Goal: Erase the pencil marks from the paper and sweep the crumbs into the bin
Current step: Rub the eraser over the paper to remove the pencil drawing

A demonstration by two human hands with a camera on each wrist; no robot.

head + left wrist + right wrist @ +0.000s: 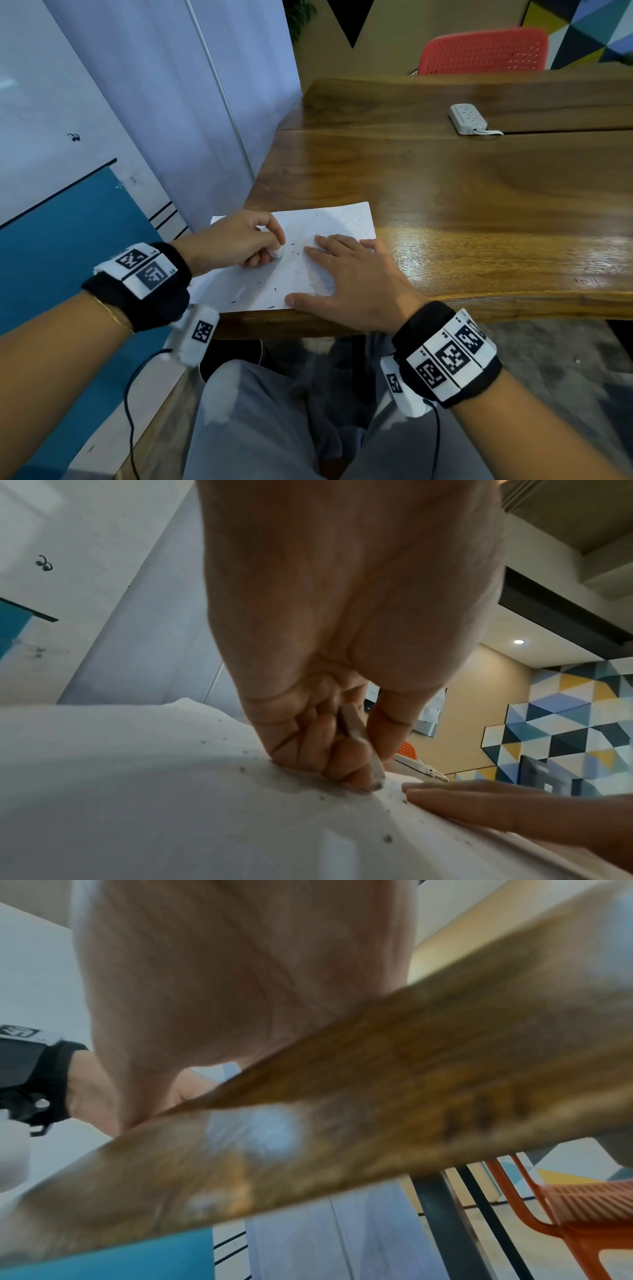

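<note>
Wooden desk point(479, 205): left hand point(236, 240) pinching eraser point(278, 252) should rub short, light strokes while flat, spread right hand point(346, 284) pins paper point(260, 291).

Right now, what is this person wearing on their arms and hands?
The hands are bare. Each wrist carries a black band faced with white panels printed with black square codes: left band, right band. A small white coded box hangs under each, trailing a thin black cable. A thin gold bracelet sits behind the left band.
</note>
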